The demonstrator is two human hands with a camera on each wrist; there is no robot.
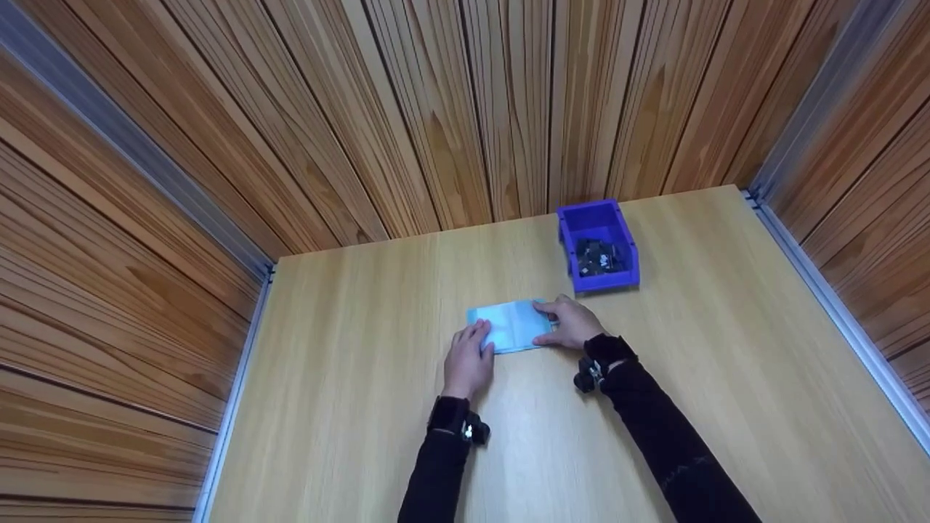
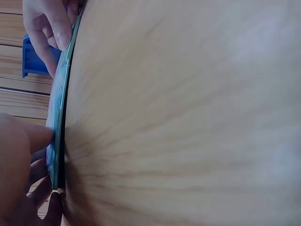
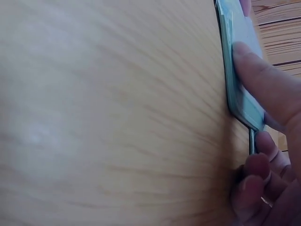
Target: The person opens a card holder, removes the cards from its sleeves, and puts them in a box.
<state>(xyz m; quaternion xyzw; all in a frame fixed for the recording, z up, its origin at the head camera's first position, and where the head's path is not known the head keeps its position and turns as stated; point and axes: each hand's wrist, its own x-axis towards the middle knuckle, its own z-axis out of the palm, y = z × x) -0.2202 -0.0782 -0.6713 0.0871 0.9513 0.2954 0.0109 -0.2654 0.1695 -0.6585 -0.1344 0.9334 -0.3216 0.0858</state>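
Note:
A flat light-blue booklet lies on the table with a crease down its middle. Its layered teal edge shows in the left wrist view. At its left end, my left hand holds it, thumb on top and fingers around the end. My right hand grips the right end, its thumb flat on the upper face in the right wrist view. The other right fingers curl by the end edge, close to the tabletop. The underside of the booklet is hidden.
Behind my right hand stands a purple bin holding several small dark pieces, some with white print. Wood-panelled walls rise at the back and both sides of the table. Metal rails run along the side edges.

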